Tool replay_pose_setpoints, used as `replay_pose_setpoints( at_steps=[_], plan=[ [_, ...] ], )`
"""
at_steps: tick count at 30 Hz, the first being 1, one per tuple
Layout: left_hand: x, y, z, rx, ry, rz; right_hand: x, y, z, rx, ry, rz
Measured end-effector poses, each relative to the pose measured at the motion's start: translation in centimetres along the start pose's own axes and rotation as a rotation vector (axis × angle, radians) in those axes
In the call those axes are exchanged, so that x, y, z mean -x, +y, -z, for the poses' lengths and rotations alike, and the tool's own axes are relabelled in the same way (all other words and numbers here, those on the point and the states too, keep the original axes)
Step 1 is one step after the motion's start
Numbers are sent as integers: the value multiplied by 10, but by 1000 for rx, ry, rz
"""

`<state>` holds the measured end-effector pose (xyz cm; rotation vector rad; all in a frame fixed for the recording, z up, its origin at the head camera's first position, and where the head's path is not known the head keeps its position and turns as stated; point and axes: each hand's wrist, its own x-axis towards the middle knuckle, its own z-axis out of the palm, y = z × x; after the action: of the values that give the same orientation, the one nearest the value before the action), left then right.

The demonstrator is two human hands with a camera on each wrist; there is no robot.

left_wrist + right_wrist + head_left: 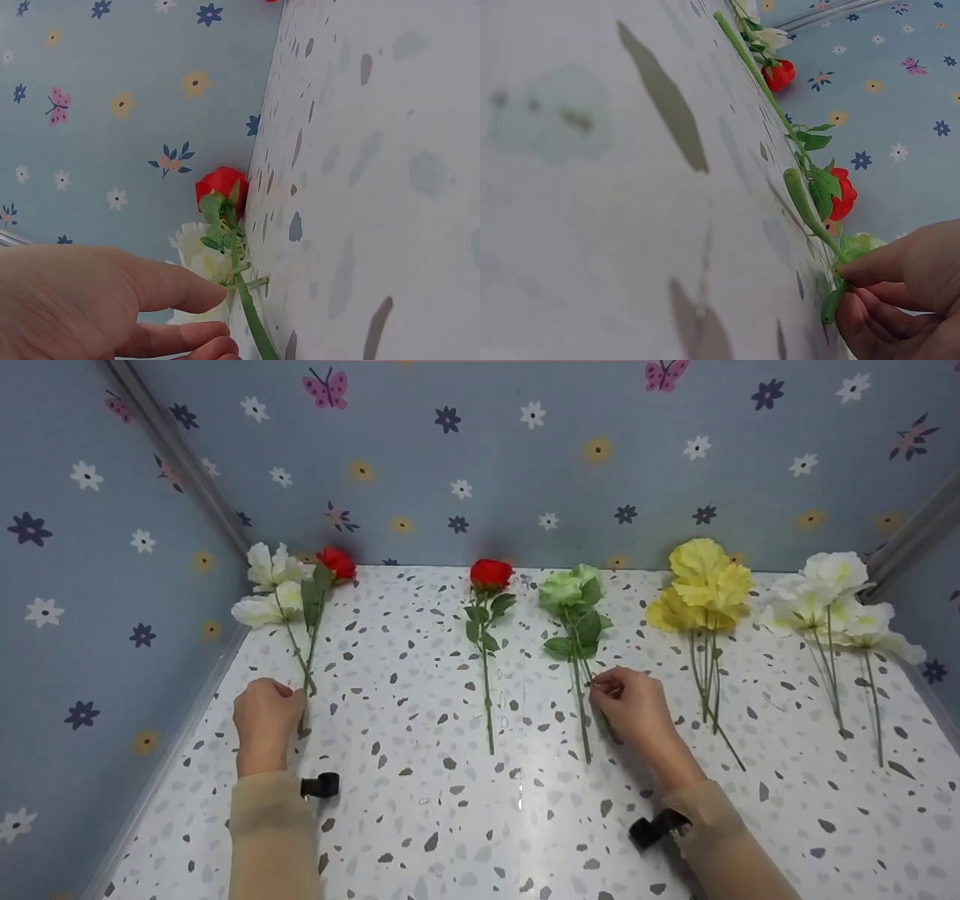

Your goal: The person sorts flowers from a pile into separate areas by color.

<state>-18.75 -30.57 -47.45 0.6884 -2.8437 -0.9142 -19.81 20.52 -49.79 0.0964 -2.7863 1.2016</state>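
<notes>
My left hand (268, 716) is at the lower stems of a bunch on the left, its thumb and fingers apart beside a green stem (253, 319). That bunch has white flowers (259, 607) and a red rose (337, 564). Toward the middle, my right hand (634, 705) pinches the stem of a green flower (589, 577) between thumb and fingers. The cut stem end (831, 306) pokes out past the fingertips. Another green flower (559, 591) lies against it. A single red rose (491, 576) lies between the hands.
Yellow flowers (705, 585) lie right of my right hand, with more white flowers (836, 577) at the far right. All lie on a speckled white tabletop (420, 825). Blue patterned panels (495, 457) enclose the back and sides.
</notes>
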Motion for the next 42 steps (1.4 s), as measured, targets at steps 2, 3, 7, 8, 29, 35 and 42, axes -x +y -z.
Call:
replay_pose_setpoints(
  at_steps=[2,3,7,8,29,35,42],
  plan=[
    [0,-1,0,-10,-36,-2,0,0,0,5,1,4],
    [0,-1,0,-10,-53,-3,0,0,-1,6,2,6],
    [2,-3,-2,-14,-97,-2,0,0,-1,7,-1,3],
    [2,-4,-3,-16,-98,-2,0,0,-2,9,-4,1],
    [5,20,5,134,-207,21,5,-4,-1,24,-50,-41],
    [9,38,4,326,-225,50,5,-3,0,24,-45,-49],
    [21,70,-8,535,-158,-11,6,-10,9,2,-69,-88]
  ],
)
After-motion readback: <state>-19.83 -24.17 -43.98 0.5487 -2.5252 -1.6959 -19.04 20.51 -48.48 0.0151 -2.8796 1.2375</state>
